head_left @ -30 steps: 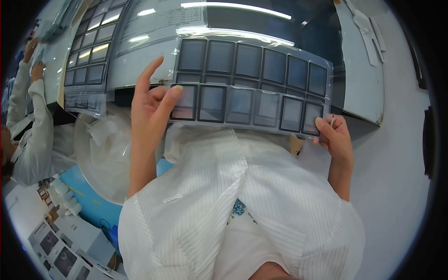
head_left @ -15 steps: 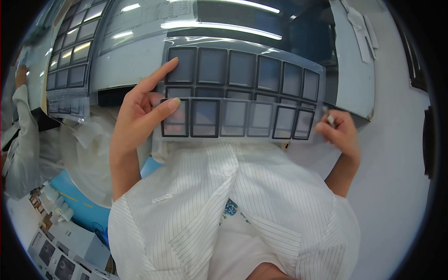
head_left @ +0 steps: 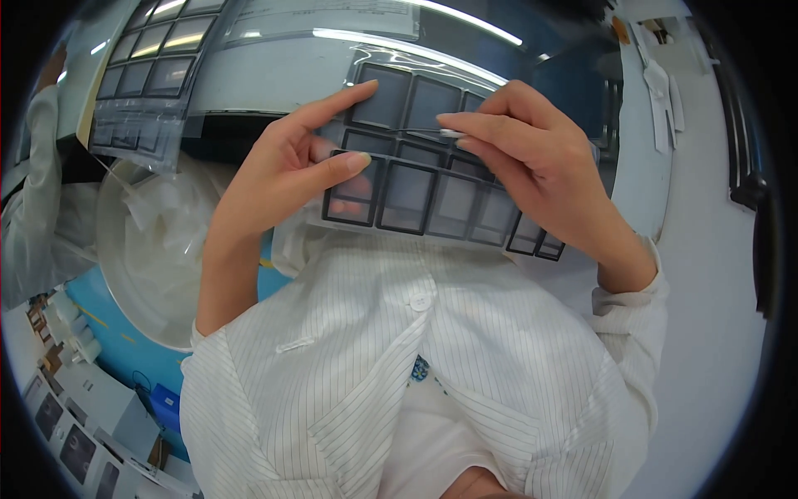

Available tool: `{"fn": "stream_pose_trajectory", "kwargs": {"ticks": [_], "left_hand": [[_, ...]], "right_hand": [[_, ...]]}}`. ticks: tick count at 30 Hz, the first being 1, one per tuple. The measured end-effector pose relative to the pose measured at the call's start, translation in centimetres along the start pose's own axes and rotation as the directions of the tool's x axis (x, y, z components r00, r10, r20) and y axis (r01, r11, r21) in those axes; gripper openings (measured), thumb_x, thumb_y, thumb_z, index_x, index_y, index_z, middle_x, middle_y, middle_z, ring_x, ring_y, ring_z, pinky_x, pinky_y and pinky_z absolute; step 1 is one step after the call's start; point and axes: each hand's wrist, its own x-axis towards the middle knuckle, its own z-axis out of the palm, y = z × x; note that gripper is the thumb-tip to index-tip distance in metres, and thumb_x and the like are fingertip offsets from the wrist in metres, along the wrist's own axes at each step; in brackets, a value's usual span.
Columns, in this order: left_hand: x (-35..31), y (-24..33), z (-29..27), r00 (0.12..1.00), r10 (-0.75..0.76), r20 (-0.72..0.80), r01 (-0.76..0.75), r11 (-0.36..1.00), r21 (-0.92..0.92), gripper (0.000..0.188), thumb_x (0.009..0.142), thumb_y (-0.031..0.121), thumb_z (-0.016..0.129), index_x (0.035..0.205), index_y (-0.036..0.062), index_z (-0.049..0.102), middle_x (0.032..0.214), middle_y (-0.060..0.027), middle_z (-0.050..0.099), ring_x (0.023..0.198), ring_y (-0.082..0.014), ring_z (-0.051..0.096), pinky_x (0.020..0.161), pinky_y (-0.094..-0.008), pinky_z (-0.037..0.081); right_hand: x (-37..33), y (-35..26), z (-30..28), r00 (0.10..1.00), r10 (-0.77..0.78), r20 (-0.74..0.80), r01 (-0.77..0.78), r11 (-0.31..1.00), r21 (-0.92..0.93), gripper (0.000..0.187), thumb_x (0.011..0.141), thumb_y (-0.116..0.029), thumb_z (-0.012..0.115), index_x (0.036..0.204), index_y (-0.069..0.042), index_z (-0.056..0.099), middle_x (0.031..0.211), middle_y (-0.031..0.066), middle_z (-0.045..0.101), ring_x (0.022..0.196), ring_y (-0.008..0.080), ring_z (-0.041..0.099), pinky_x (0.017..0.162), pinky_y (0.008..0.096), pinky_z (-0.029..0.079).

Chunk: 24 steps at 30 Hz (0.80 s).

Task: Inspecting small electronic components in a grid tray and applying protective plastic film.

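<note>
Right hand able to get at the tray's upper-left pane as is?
Probably yes: the right hand holds a thin tool pointing toward that pane; the left hand overlaps only its left side.

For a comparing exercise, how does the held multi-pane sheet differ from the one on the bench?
The held multi-pane sheet is in the grip of the left hand; the bench multi-pane sheet lies on the white bench. The right hand partly hides the held sheet; the picture's top edge cuts off the bench sheet. Both carry dark-framed rectangular panes.
</note>
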Motion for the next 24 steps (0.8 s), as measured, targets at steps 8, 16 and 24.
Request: {"fn": "stream_pose_trajectory", "kwargs": {"ticks": [8,16,24], "left_hand": [[0.1,-0.4,-0.7,0.998,0.014,0.064,-0.011,0.999,-0.049,0.066,0.085,0.005,0.069,0.146,0.0071,0.043,0.058,0.0113,0.039,0.052,0.0011,0.031,0.051,-0.018,0.023],[0.1,-0.7,-0.9,0.998,0.017,0.062,-0.013,0.998,-0.064,0.066,0.085,0.004,0.069,0.146,0.0074,0.043,0.059,0.0113,0.041,0.054,0.0024,0.033,0.052,-0.0163,0.026],[0.2,-0.9,-1.8,0.996,0.031,0.078,-0.033,0.999,0.029,0.062,0.085,0.005,0.068,0.143,0.0104,0.047,0.063,0.0069,0.052,0.059,-0.0001,0.049,0.056,-0.0181,0.042]], "right_hand": [[2.8,-0.2,3.2,0.987,-0.158,0.021,0.159,0.985,-0.069,0.027,0.08,-0.001,0.072,0.106,-0.007,0.07,0.077,0.0042,0.053,0.061,0.0169,0.053,0.052,0.0285,0.042],[4.1,-0.1,4.1,0.986,-0.158,0.047,0.162,0.983,-0.09,0.024,0.079,-0.001,0.071,0.103,-0.006,0.069,0.077,0.0051,0.054,0.063,0.0177,0.056,0.053,0.0296,0.044],[5.2,-1.2,3.8,0.978,-0.144,0.149,0.171,0.968,-0.184,0.021,0.078,-0.002,0.071,0.099,-0.003,0.068,0.08,0.0068,0.057,0.067,0.0229,0.06,0.056,0.0325,0.047]]}}
